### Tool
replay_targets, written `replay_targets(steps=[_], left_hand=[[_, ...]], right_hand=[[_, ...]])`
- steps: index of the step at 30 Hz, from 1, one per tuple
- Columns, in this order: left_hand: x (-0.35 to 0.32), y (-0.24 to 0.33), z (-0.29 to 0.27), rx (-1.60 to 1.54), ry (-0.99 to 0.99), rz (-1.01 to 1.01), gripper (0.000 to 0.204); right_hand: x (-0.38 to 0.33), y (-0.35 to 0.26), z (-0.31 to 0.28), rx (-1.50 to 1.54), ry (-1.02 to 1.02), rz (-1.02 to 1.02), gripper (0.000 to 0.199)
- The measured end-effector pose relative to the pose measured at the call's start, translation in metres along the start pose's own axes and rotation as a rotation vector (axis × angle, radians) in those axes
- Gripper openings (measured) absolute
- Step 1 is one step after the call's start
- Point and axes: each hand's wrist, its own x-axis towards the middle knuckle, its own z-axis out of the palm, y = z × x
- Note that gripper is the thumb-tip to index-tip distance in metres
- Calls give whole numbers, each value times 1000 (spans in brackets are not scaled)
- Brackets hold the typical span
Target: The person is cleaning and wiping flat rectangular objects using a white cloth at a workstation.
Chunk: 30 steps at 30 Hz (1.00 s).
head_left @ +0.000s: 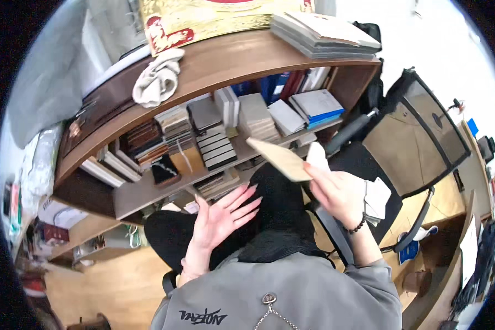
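Note:
My right hand pinches a thin flat beige panel by its near end, tilted above my lap in front of the shelf. Just behind the fingers shows a soft white piece, perhaps a cloth; whether the hand grips it too I cannot tell. My left hand is palm up over my legs, fingers spread, holding nothing. Beside my right wrist, several white flat pieces lie stacked on the black chair seat.
A brown wooden shelf unit stands ahead, with stacked sample blocks and blue-edged boxes inside. On top lie a crumpled cloth and a pile of grey boards. A mesh chair back rises at the right.

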Motion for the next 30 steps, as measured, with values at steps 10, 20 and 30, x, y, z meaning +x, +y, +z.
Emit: replay_targets(steps=[10,20,30], left_hand=[[-29,19,-7,-229,342,436,59],[-31,10,-9,-244,305,491,60],[-39,3,-15,-318,50,664,58]], right_hand=[[56,-59,50,535,-25,-320,35],[113,-74,35,1341,529,316,26],[79,-158,88,1170,-193,-123,39]])
